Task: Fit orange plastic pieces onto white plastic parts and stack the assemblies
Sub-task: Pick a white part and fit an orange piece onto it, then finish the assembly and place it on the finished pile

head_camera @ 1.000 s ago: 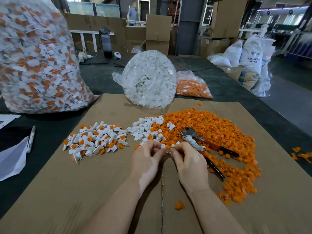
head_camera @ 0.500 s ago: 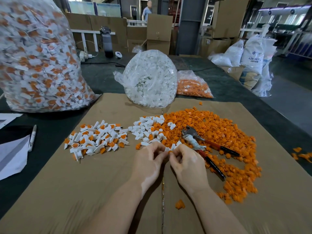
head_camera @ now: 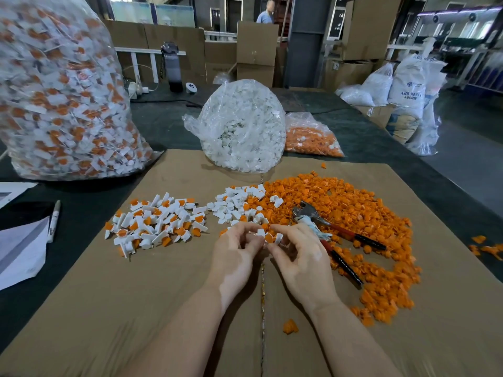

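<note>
One sheet of cardboard (head_camera: 136, 308) covers most of my table, and everything I work with sits on it or just past its far edge. At ten o'clock stands the biggest thing, a clear sack of finished assemblies (head_camera: 60, 104); at twelve o'clock a rounder bag of white parts (head_camera: 242, 126) leans on the cardboard's far edge, with a smaller bag of orange pieces (head_camera: 310, 140) just beside it at one o'clock. Spread from one to four o'clock of my hands lies the loose heap of orange pieces (head_camera: 353, 208), and red-and-black pliers (head_camera: 337, 232) rest on top of it. At nine o'clock, well apart from my fingers, is the pile of assemblies (head_camera: 158, 224) I have stacked. Loose white parts (head_camera: 234, 205) lie at twelve o'clock, touching the orange heap.

My left hand (head_camera: 234, 257) and right hand (head_camera: 302, 257) meet fingertip to fingertip. Between them sits one orange piece (head_camera: 269, 237) with a white part (head_camera: 278, 238) against its right side; my right fingers curl round and pinch these. My left fingers are curled narrow against a small white bit at the orange piece's nine o'clock side.
</note>
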Demonstrator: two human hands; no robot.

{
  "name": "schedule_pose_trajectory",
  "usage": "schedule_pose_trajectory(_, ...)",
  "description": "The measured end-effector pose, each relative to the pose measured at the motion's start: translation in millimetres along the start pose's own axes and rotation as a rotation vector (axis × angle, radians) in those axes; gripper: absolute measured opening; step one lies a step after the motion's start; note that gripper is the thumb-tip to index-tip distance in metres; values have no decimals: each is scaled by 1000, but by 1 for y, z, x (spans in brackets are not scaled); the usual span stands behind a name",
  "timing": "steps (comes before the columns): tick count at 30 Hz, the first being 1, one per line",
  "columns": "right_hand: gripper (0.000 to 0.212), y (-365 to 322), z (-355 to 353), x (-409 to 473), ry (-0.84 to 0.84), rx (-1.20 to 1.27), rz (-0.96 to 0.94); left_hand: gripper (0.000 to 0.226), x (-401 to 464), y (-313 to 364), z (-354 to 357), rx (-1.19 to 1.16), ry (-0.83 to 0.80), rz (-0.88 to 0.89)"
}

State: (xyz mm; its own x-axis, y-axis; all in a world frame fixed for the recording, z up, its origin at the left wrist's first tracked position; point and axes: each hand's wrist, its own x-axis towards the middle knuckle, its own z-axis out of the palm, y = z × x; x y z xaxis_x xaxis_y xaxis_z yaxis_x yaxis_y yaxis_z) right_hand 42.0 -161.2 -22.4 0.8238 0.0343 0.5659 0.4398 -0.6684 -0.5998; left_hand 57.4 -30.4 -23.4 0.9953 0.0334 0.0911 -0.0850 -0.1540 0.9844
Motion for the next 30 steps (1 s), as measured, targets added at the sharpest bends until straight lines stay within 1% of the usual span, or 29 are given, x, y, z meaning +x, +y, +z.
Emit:
schedule_pose_trajectory(3,28,0,0,0,-8,11,-19,13,0,1,0,22,-2,25)
schedule_pose_trajectory(9,23,0,0,0,-8,8,-18,16,-2,3,0,-7,-31,32)
schedule_pose_trajectory(19,22,1,1,1,-21,-28,-37,9,-1,5,1,25,-25,34)
schedule_pose_trajectory(21,23,1,0,1,-7,-50,-37,9,1,6,1,42,-19,26)
schedule_pose_trajectory(23,24,1,-1,0,46,-137,-22,9,3,7,1,31,-15,0)
schedule_pose_trajectory(25,26,3,-6,3,145,-286,54,10,4,8,1,-24,-8,-50)
schedule_pose_trajectory(26,28,4,-10,6,171,-363,129,10,5,8,1,-55,-3,-75)
schedule_pose_trajectory(27,32,5,-15,9,150,-447,226,10,6,9,1,-77,1,-95)
schedule_pose_trajectory(28,38,8,-22,13,86,-539,335,9,7,9,2,-85,0,-108)
schedule_pose_trajectory(30,49,15,-34,22,-91,-690,518,8,9,9,2,-75,-2,-124)
